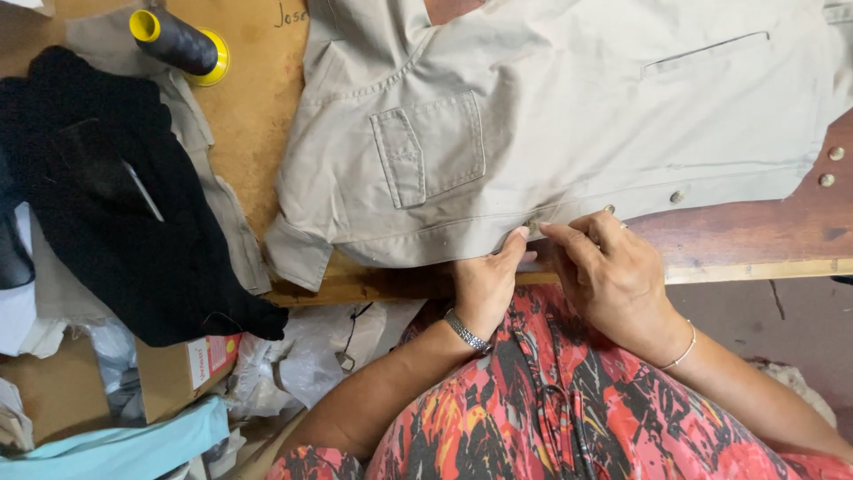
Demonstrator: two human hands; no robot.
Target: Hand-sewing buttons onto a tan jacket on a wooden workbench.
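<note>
Beige jacket (569, 116) lies spread flat across my desk (755, 240), front side up, its lower edge running along the desk's near edge right in front of me. It fills most of the desk. It looks already sewn together: a patch pocket sits on its left part, a slit pocket on its right, and several round metal buttons show along the hem strip to the right of my hands. What I am busy with is one spot on that same hem, so I judge the buttons further right as done and this one as in progress; whether any more are left I cannot tell. The cloth is a plain stiff cotton, a little creased, with neat double stitching.

Left of the jacket lies a heap of black cloth (115, 204), and above that a dark spool of thread (178, 40) on a yellow cone, lying on its side.

My left hand (484, 284) pinches the hem between thumb and fingers. My right hand (609, 267), just beside it, grips the same edge with its fingertips curled in.
</note>
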